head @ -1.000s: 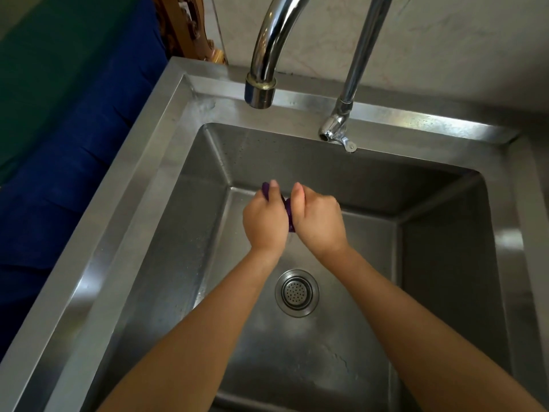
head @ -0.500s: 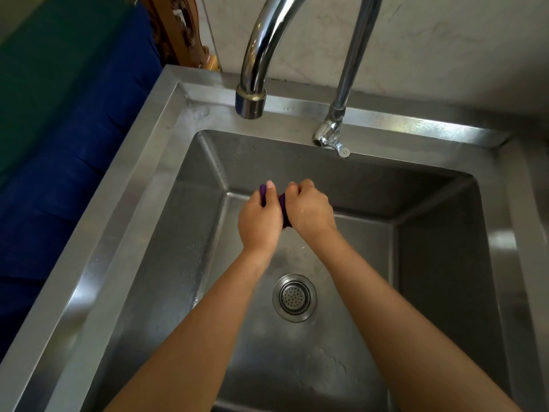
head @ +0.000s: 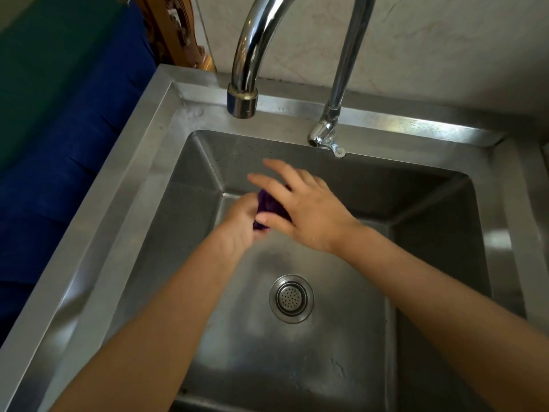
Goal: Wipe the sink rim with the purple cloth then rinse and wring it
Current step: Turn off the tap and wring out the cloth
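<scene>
Over the steel sink (head: 124,203), the left hand (head: 239,223) clenches the bunched purple cloth (head: 269,205) beneath the right hand (head: 309,212), whose straight fingers (head: 277,171) lie released over it; held by one fist only, the wad could slip down toward the drain (head: 291,298)

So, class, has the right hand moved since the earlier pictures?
Yes: the right hand has opened, fingers reaching away from the round steel drain strainer.
</scene>
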Motion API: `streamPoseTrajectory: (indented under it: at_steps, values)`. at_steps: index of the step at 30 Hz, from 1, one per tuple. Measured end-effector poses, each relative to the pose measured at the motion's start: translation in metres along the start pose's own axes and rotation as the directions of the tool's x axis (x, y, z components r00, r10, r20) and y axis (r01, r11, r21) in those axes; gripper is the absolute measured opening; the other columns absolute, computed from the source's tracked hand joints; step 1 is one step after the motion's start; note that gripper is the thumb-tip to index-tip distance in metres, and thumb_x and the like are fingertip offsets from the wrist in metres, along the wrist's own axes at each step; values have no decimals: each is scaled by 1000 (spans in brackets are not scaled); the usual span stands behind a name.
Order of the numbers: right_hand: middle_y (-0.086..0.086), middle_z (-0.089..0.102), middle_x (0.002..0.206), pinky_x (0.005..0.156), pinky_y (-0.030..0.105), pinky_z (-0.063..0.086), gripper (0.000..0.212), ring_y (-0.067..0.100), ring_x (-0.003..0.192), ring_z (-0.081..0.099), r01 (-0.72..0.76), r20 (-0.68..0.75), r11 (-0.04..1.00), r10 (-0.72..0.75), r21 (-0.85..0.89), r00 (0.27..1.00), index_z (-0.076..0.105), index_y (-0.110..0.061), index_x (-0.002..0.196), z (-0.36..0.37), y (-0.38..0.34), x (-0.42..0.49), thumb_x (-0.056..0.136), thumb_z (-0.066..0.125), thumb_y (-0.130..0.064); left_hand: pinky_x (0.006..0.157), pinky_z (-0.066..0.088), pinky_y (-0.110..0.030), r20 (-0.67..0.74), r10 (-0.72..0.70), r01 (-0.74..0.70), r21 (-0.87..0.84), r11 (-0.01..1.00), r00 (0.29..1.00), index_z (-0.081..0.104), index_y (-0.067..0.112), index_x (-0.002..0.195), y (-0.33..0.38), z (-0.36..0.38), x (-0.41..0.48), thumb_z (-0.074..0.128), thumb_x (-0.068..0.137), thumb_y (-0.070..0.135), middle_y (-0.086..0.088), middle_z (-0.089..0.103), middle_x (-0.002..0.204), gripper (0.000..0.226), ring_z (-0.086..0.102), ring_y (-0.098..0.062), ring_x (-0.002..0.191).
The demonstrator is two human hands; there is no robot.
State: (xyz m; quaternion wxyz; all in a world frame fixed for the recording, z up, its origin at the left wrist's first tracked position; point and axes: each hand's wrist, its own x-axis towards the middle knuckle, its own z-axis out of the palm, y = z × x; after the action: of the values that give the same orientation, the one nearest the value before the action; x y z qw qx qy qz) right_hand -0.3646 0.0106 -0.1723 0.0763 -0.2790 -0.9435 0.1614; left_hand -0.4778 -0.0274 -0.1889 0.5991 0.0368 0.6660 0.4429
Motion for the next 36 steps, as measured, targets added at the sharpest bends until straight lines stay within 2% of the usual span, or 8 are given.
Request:
streamPoseTrajectory:
  at_steps: [2, 5, 12, 16, 20, 23, 29, 36]
  values:
    - [8, 47, 141, 84, 45, 51, 59, 32, 106, 57, 204, -41, 976, -208, -74, 977, 48, -21, 133, 6, 9, 1, 87, 41, -57, 46, 33, -21, 80, -60, 56, 53, 997, 995, 52, 20, 71, 0, -1, 2, 40, 94, 33, 3, 53, 56, 29, 53, -9, 50]
    - [11, 69, 104, 57, 35, 55, 53, 28, 77, 66, 310, -191, 942, -330, -129, 924, 64, -10, 112, 14, 17, 2, 90, 41, -53, 33, 19, -11, 91, -170, 158, 121, 980, 981, 43, 19, 58, -2, -5, 2, 33, 94, 32, 7, 43, 36, 39, 37, -4, 27]
    - [8, 58, 52, 36, 27, 39, 60, 30, 40, 55, 81, -489, 992, -118, -96, 864, 58, -9, 60, 25, 16, 17, 99, 20, -35, 30, 18, -1, -90, -36, 42, 67, 997, 995, 40, 15, 56, 0, 12, -7, 35, 88, 14, 4, 37, 26, 32, 31, -7, 17]
    - [15, 61, 52, 43, 35, 46, 47, 36, 44, 57, -76, -496, 993, 111, 89, 861, 58, -7, 60, 24, 14, 24, 92, 31, -29, 29, 23, -8, -247, 164, -161, 34, 986, 955, 49, 14, 58, 3, 22, -8, 48, 92, 21, -3, 50, 50, 35, 44, -11, 32]
    - [20, 61, 54, 51, 38, 43, 51, 39, 50, 57, -146, -482, 935, 295, 322, 825, 56, -2, 59, 16, 9, 30, 92, 28, -30, 32, 35, -17, -334, 407, -345, 230, 910, 850, 51, 14, 55, 8, 24, -6, 47, 93, 29, -6, 56, 58, 41, 53, -24, 49]
    - [24, 64, 61, 58, 42, 48, 53, 41, 60, 60, -228, -450, 887, 408, 401, 795, 60, 0, 65, 19, 7, 30, 91, 26, -32, 60, 54, -40, -318, 564, -416, 428, 803, 762, 49, 13, 49, 9, 24, -5, 42, 93, 32, -19, 64, 67, 48, 63, -39, 69]
    - [27, 67, 78, 66, 40, 45, 48, 43, 77, 62, -421, -312, 791, 577, 443, 755, 62, 1, 77, 23, -4, 28, 99, 30, -26, 64, 39, -32, -246, 722, -435, 658, 614, 647, 63, -4, 68, 5, 20, 0, 38, 97, 28, -23, 68, 76, 50, 62, -36, 79]
    - [20, 65, 81, 73, 38, 49, 43, 37, 80, 61, -537, -63, 640, 673, 550, 737, 49, -10, 64, 16, -9, 34, 97, 27, -28, 58, 26, -29, -199, 740, -464, 667, 583, 643, 35, 17, 45, 4, 11, 0, 44, 96, 24, 1, 40, 47, 52, 41, -21, 55]
